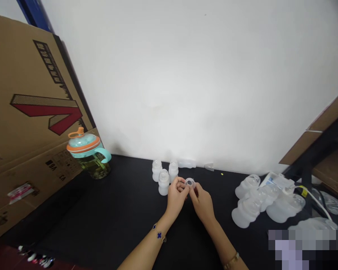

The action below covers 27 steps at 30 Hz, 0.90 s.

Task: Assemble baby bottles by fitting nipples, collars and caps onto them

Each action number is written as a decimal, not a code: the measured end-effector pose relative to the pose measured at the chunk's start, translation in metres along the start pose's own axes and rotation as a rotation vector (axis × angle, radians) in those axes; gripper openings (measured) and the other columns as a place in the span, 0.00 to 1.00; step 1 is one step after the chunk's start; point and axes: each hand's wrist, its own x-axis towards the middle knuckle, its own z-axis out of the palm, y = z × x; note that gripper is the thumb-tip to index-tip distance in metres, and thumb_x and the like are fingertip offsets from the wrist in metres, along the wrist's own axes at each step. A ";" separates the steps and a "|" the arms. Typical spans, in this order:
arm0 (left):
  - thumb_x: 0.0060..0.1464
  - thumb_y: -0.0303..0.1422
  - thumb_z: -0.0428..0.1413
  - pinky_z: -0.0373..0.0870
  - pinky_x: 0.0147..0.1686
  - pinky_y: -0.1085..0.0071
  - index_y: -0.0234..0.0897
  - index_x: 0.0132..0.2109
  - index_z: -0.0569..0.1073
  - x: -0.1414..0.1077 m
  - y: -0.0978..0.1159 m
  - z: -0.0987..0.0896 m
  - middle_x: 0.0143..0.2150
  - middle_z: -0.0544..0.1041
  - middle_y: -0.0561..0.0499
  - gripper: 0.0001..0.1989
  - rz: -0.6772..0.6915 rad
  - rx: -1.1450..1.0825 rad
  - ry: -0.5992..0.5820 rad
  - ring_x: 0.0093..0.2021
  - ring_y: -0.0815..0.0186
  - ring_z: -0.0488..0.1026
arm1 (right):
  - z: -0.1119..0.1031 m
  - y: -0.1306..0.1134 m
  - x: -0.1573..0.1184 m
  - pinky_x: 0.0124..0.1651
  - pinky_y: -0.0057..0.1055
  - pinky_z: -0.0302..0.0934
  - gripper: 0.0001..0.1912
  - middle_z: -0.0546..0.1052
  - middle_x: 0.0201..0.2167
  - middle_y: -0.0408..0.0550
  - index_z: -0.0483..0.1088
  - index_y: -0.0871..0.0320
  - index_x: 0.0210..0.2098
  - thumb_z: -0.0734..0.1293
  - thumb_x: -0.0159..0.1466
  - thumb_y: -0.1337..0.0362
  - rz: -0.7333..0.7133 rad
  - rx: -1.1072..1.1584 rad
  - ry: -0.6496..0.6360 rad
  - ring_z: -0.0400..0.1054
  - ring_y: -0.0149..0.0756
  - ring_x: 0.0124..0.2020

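Above the black table, my left hand (176, 197) and my right hand (202, 200) pinch a small translucent round piece (190, 181) between them. It looks like a baby bottle's collar ring, with a round opening in its middle. The fingers of both hands are closed at its edge, and the thumbs cover part of it. Close to my left hand, three white baby bottles with clear tops stand upright: a front bottle (163, 182), a back-left bottle (157, 170) and a back-right bottle (173, 171).
Several translucent bottles (245, 212) lie or stand in a group at the right, beside a white cable (322, 204). A clear cone-shaped piece (209, 167) lies by the wall. At left, a green-and-orange jug (91, 155) stands against a cardboard box (30, 108).
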 end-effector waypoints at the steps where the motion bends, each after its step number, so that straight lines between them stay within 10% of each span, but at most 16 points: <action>1: 0.49 0.35 0.62 0.61 0.17 0.80 0.38 0.36 0.67 0.000 0.000 0.000 0.21 0.67 0.60 0.11 -0.003 -0.001 0.002 0.17 0.75 0.63 | 0.000 0.000 0.000 0.29 0.27 0.50 0.18 0.73 0.23 0.42 0.65 0.53 0.31 0.54 0.69 0.50 0.002 0.001 -0.002 0.69 0.37 0.25; 27: 0.50 0.35 0.61 0.58 0.16 0.80 0.38 0.35 0.67 0.002 -0.003 0.000 0.21 0.67 0.60 0.10 0.003 0.043 0.004 0.17 0.75 0.61 | 0.004 0.004 0.002 0.29 0.27 0.49 0.16 0.74 0.24 0.41 0.66 0.53 0.32 0.56 0.68 0.52 0.006 -0.010 0.007 0.68 0.35 0.25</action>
